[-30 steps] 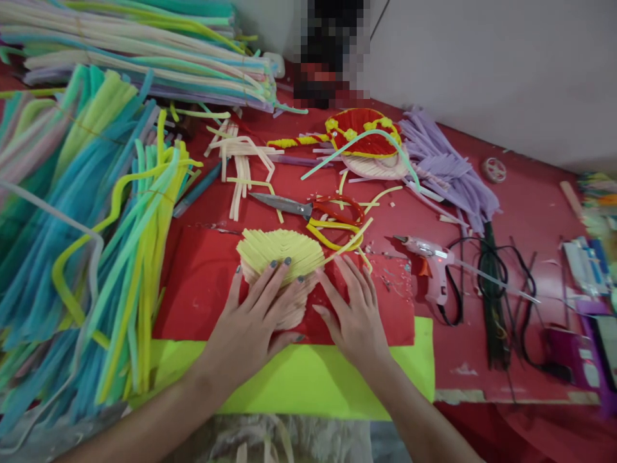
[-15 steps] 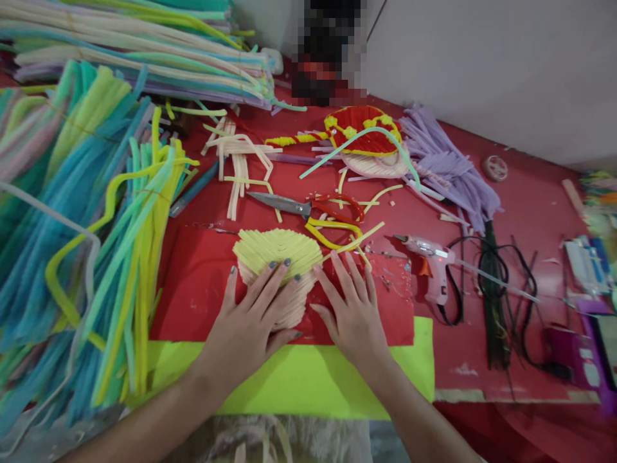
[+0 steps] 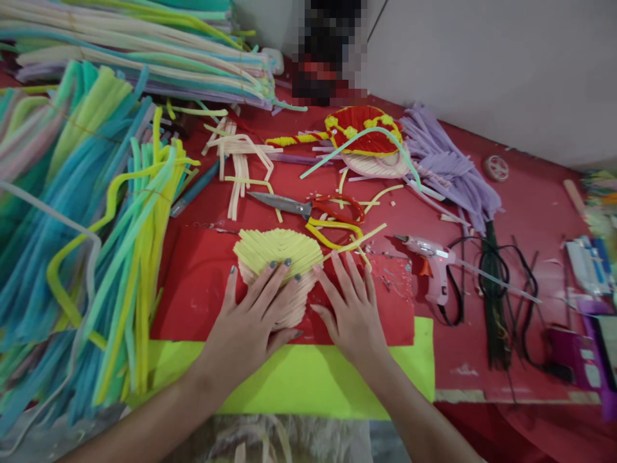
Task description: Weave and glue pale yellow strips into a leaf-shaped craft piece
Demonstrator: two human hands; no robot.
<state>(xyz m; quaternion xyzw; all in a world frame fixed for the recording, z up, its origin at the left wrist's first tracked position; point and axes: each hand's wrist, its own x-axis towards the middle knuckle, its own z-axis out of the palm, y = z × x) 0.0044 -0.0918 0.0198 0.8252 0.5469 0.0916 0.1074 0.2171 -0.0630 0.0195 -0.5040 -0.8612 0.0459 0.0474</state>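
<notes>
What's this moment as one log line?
left hand: resting on yellow piece; right hand: at pale strip; scissors: lying beyond; glue gun: lying right

Plain grey wall [image 3: 482,71] behind, glossy red tabletop [image 3: 535,196] against it

A broad, glossy red tabletop [image 3: 540,212] runs back to a pale wall [image 3: 463,77]. Along its near edge lies a lime-yellow rectangular sheet [image 3: 308,382], partly overlapped by a flat red rectangular sheet [image 3: 193,283]. Just beyond are grey-bladed scissors [image 3: 308,209] with one red and one yellow handle loop. Farther back lie cream fuzzy stems [image 3: 235,193], some bent, and a fanned lilac bundle of fuzzy stems [image 3: 453,167]. Right of the sheets rest a pink glue gun [image 3: 436,260] with an orange trigger and a narrow dark green bundle [image 3: 495,302]; a round tape roll [image 3: 496,168] sits behind. A long multicoloured pile of fuzzy stems [image 3: 144,58] occupies the far left
</notes>
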